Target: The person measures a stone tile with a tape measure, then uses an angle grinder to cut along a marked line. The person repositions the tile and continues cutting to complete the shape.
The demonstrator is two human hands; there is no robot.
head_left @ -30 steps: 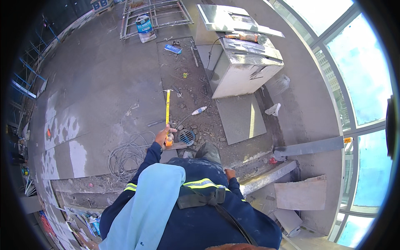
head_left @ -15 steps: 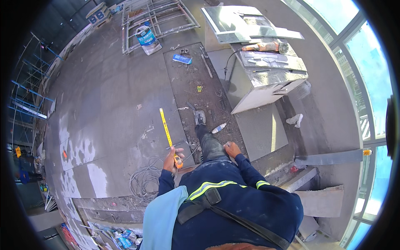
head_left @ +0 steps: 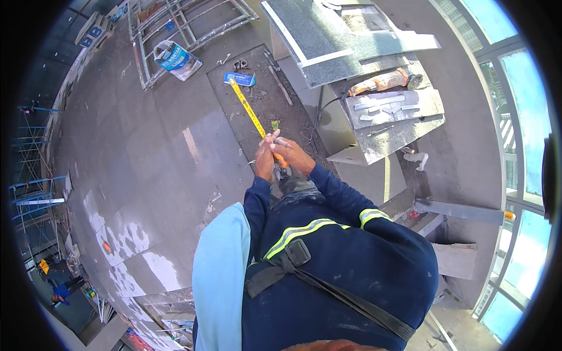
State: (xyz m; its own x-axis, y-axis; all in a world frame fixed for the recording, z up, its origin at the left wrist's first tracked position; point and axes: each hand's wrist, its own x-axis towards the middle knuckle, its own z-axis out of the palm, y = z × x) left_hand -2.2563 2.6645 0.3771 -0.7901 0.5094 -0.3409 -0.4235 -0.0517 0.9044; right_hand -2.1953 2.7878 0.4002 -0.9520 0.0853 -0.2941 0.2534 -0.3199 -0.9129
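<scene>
In front of my body I hold a tape measure with both hands. Its yellow blade (head_left: 248, 110) reaches out toward a small blue packet (head_left: 239, 78) on the dirt strip. My left hand (head_left: 265, 160) has its fingers closed by the base of the blade. Curled against it from the right, my right hand (head_left: 297, 157) grips the tape's orange case (head_left: 281, 159), which shows only in part between the hands. Just beyond my fingers a small yellow-green object (head_left: 275, 125) lies on the dirt.
Right of me, stone slabs (head_left: 339, 50) rest on a box-like stand, with an orange angle grinder (head_left: 380, 82) and cut strips (head_left: 389, 107). A mortar bag (head_left: 186, 65) and a metal frame (head_left: 196, 38) lie ahead. Another person (head_left: 60, 291) is far left, near blue scaffolding (head_left: 38, 184).
My right hand has come up from my leg to join the left on the tape measure. Both hands now reach farther forward, and the blade has moved ahead over the dirt strip.
</scene>
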